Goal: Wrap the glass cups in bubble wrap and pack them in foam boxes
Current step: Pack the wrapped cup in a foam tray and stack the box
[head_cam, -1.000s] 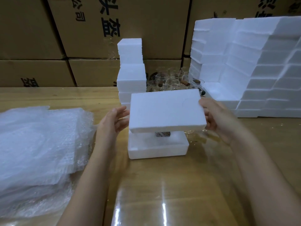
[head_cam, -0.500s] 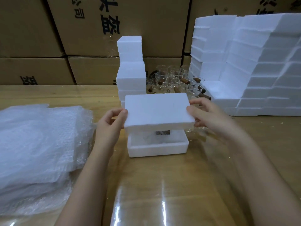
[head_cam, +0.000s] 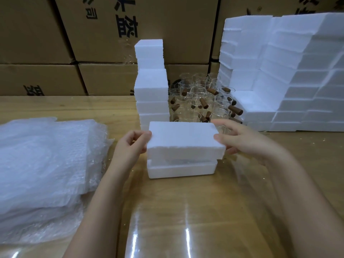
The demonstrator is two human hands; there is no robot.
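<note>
Surface: wooden surface (head_cam: 186, 211), glossy; cardboard cartons (head_cam: 46, 34) are stacked behind the foam box (head_cam: 181, 170).
Lid: foam lid (head_cam: 184, 138) is held close over the foam box, skewed, right end overhanging.
Left grip (head_cam: 130, 146): pinched on the lid's left end.
Right grip (head_cam: 245, 142): clasped round the right end, thumb on top.
Seating: edges should be squared before even pressure is applied; contents are mostly hidden.
Around: bubble wrap (head_cam: 46, 164) left of the foam box; glass cups (head_cam: 201, 97) and foam stacks (head_cam: 288, 81) behind it, not obstructing.

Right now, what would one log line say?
step: lidding | left hand: grips foam lid | right hand: grips foam lid | foam lid: above foam base, gap showing
</note>
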